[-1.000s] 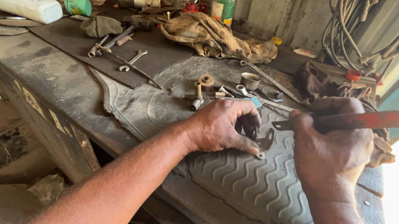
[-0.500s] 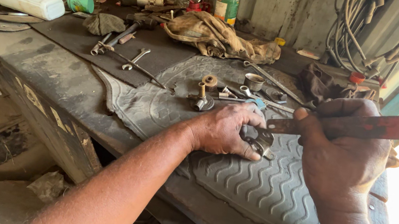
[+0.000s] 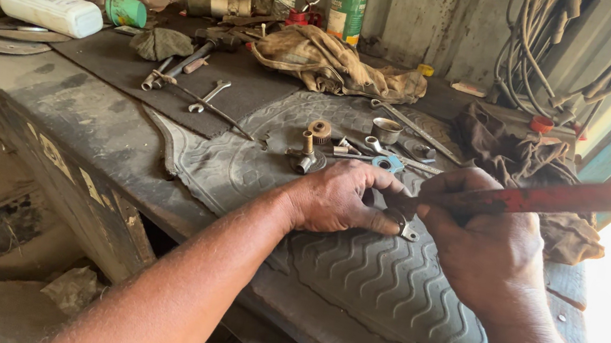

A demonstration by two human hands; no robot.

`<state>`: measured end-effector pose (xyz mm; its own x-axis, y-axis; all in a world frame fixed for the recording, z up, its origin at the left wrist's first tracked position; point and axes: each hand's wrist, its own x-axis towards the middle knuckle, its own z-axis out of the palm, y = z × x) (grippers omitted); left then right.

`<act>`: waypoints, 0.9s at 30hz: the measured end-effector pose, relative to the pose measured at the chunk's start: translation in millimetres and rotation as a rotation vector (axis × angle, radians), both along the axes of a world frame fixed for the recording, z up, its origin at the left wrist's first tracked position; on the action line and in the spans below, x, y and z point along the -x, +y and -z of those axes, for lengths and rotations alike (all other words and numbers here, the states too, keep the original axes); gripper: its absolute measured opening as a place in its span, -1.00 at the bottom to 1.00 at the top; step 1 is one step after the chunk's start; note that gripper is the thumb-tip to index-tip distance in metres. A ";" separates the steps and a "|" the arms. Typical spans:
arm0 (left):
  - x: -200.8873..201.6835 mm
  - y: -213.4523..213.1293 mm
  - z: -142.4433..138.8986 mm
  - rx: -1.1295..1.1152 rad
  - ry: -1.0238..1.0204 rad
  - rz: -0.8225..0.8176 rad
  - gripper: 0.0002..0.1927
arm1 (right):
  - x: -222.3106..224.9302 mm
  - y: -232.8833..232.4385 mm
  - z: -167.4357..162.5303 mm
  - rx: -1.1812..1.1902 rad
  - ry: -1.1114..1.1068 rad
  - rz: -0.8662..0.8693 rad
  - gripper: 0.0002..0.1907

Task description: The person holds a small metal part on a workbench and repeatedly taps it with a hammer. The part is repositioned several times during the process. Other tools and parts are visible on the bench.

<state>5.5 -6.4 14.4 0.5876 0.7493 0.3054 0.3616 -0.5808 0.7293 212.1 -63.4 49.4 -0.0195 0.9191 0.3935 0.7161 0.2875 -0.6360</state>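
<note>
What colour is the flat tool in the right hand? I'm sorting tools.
Red, worn and rusty; the tool shows best in the head view.

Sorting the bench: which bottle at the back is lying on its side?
The white bottle at far left lies flat; the green-labelled bottle stands upright.

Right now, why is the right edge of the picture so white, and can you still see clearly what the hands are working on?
In the head view, daylight from the right washes the lower right corner to blank white, past the right hand gripping a red flat tool. The left hand and the ridged rubber mat are evenly lit and sharp. The small metal part between the hands is mostly shaded and covered by them.
</note>
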 end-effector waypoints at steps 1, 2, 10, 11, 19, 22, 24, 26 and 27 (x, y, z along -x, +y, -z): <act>0.1 0.3 -0.2 -0.003 0.004 -0.001 -0.53 | -1.7 0.2 -0.4 0.030 0.003 0.001 -0.79; 0.4 0.3 -0.4 -0.005 0.009 -0.003 -0.52 | -2.8 0.6 -0.2 0.061 0.008 0.001 -0.80; -0.8 2.9 1.6 -0.017 -0.006 0.011 -0.52 | -18.4 1.8 0.1 0.067 -0.025 0.077 -0.81; -1.4 3.7 2.2 -0.006 0.001 0.002 -0.52 | -18.8 1.3 0.6 0.104 -0.023 0.113 -0.81; -0.2 6.8 4.5 -0.057 0.033 0.026 -0.62 | 7.9 4.5 11.1 -0.092 0.004 -0.103 -0.84; 1.4 6.3 6.1 -0.098 0.028 0.013 -0.61 | 5.9 4.7 10.5 -0.018 0.000 -0.077 -0.84; 0.6 6.7 5.9 0.008 -0.009 0.034 -0.54 | -0.2 3.6 8.8 0.009 0.028 -0.049 -0.83; 0.8 5.1 5.3 0.022 0.014 0.016 -0.53 | -6.2 1.8 7.0 -0.045 0.048 -0.037 -0.82; -0.6 5.4 4.0 0.020 0.022 0.012 -0.52 | -8.7 1.0 5.9 -0.019 0.105 -0.034 -0.82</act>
<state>6.0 -1.0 10.3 0.6027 0.7481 0.2777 0.3707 -0.5707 0.7327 220.8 -62.3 43.5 -0.0080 0.9110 0.4123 0.6354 0.3230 -0.7013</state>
